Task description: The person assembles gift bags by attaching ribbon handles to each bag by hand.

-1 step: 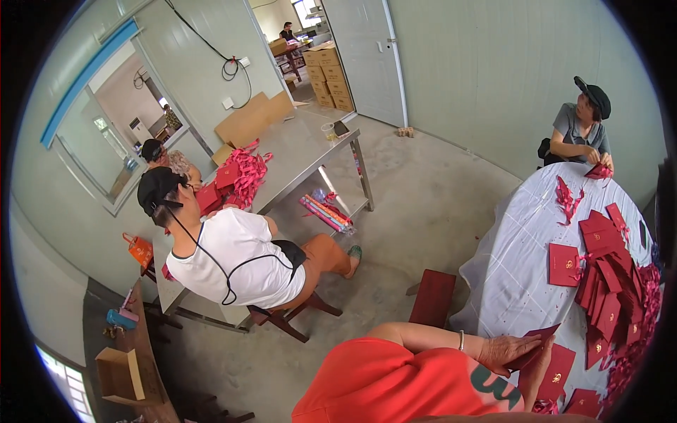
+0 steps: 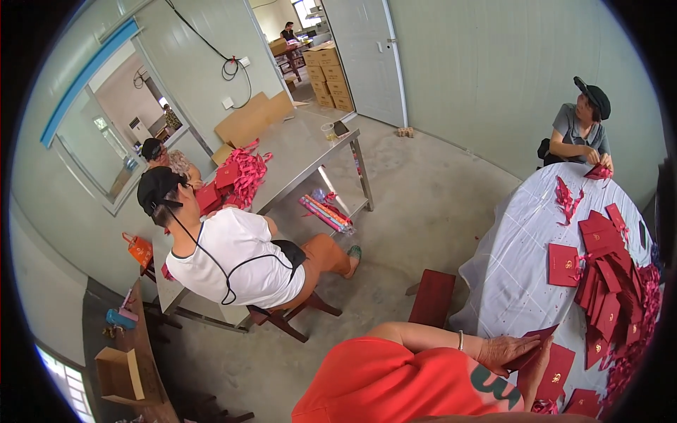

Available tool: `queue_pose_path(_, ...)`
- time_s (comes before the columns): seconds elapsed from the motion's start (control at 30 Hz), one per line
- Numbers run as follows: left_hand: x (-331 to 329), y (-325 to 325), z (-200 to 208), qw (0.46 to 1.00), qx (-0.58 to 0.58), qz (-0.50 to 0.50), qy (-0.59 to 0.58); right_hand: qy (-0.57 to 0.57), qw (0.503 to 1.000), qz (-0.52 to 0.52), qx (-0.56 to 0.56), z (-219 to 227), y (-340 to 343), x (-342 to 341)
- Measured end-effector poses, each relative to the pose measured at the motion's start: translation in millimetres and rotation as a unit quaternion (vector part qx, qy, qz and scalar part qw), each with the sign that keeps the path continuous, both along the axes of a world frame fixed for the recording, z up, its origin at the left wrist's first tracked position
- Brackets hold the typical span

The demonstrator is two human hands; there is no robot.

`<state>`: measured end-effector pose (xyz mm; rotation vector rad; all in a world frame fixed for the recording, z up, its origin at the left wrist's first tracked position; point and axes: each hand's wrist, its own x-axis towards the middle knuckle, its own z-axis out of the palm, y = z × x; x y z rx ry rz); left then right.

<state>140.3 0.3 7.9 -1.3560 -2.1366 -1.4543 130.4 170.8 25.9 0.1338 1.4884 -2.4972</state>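
folder of dark-red card (image 2: 544, 330) is steadied at the near edge of the white tablecloth (image 2: 515, 254) by left hand (image 2: 509, 350), laid straight-fingered across it, and right hand (image 2: 537, 368) at its side — finger closure cannot be told; pressure is best kept even, corners unbent.

A thin, flat, dark red sheet of stiff, card-like material (image 2: 544, 331) with straight edges was held between the left hand (image 2: 504, 350) and the right hand (image 2: 537, 371), one sharp corner sticking out past the left fingertips and another part showing beneath the left palm, while the fingers covered much of its face. A flat, rectangular, deep red card-like piece with a small gold emblem (image 2: 560, 363) lay just to the right of the right hand, emblem side up and slanted, its near edge partly hidden.
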Motion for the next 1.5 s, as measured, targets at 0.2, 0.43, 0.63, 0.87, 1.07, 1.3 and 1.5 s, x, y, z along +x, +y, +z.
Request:
queue_pose_path(0.2,2.0,4.9,-14.5,0.999,-0.01,0.021,0.028,-0.001,1.0,-0.008,-0.003,11.9,-14.6,13.0)
queue_pose_path(0.43,6.6,-1.4,1.0,0.998,0.057,-0.011,-0.003,-0.031,0.992,0.084,-0.085,-11.6,10.8,5.3)
queue_pose_path(0.63,14.0,-4.5,12.9,0.996,0.039,0.011,-0.074,-0.085,0.995,0.021,-0.057,2.0,-4.8,15.8)
queue_pose_path(0.87,16.1,-4.0,2.0,0.984,0.031,0.017,-0.175,-0.053,0.998,-0.016,-0.042,-28.6,8.8,6.9)
queue_pose_path(1.07,8.1,-14.8,23.1,0.976,0.073,0.182,-0.094,-0.069,0.993,-0.096,0.027,-14.6,6.0,12.3)
queue_pose_path(1.3,-0.4,-31.4,20.7,0.914,0.209,0.085,-0.338,-0.054,0.992,-0.112,0.029,-2.1,-9.9,10.1)
queue_pose_path(1.5,-15.5,-54.5,7.2,0.872,0.256,0.14,-0.392,0.06,0.958,-0.191,0.203,11.3,-6.0,9.6)
